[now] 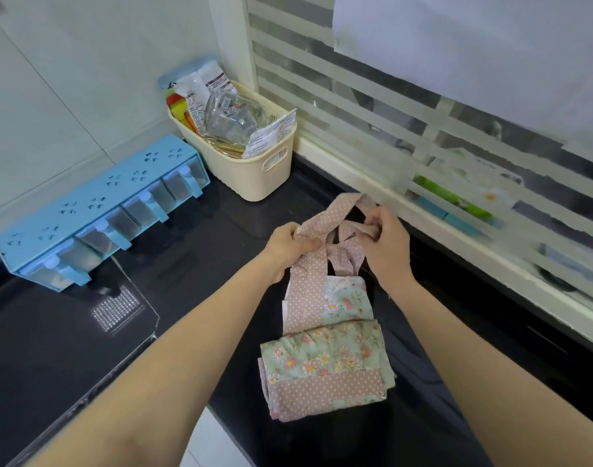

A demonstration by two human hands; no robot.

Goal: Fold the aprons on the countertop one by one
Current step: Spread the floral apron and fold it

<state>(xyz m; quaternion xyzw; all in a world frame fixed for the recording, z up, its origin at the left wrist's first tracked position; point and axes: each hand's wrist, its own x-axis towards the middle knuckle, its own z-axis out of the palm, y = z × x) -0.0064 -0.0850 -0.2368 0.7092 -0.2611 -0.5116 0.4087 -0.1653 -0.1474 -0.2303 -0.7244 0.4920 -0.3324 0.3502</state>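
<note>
A floral green apron (325, 358) with pink polka-dot trim lies folded into a narrow stack on the black countertop (193, 251), between my forearms. Its pink dotted straps (342, 210) bunch up at the far end, near the window sill. My left hand (288, 246) grips the straps on the left side, fingers curled round the fabric. My right hand (386, 244) pinches the straps on the right side. Part of the straps is hidden under both hands.
A cream basket (254, 170) full of packets and a glass jar stands at the back. A blue spice rack (96, 210) lies along the left wall. A glass hob panel (86, 318) sits to the left. The window sill (457, 237) runs along the right.
</note>
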